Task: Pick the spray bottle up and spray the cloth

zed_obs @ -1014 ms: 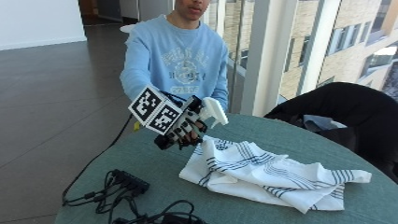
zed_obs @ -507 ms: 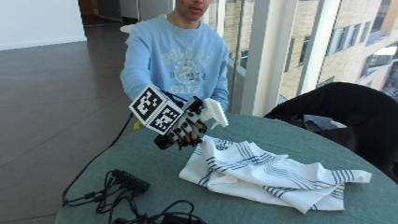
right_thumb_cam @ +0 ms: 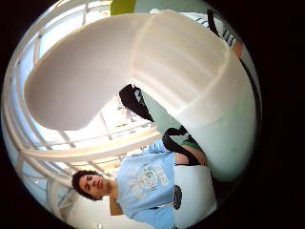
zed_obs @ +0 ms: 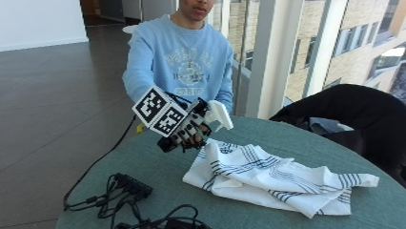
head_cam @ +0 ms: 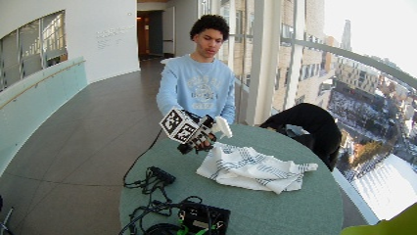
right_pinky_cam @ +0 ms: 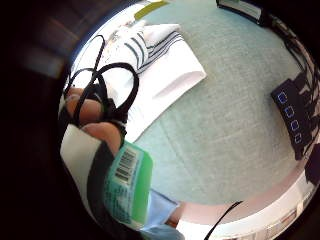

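My gloved right hand (zed_obs: 187, 130) grips a spray bottle above the green table (zed_obs: 158, 167), just left of the cloth. The bottle's white spray head (zed_obs: 218, 114) sticks out over my fingers and points toward the cloth. Its green labelled body (right_pinky_cam: 129, 181) shows beside my fingers (right_pinky_cam: 90, 112) in the little finger side view, and the white head (right_thumb_cam: 190, 90) fills the thumb side view. The white cloth with dark stripes (zed_obs: 273, 179) lies crumpled on the table, below and to the right of the nozzle. From the wide view, hand (head_cam: 196, 137) and cloth (head_cam: 251, 167) sit close together.
A black power strip (zed_obs: 130, 185) and tangled cables (zed_obs: 152, 217) lie at the table's near left edge. A black box (head_cam: 203, 218) sits at the front. A dark jacket on a chair (zed_obs: 342, 112) stands behind the table on the right.
None of note: the hand holds the bottle in the same spot over the table, and the cloth lies as before.
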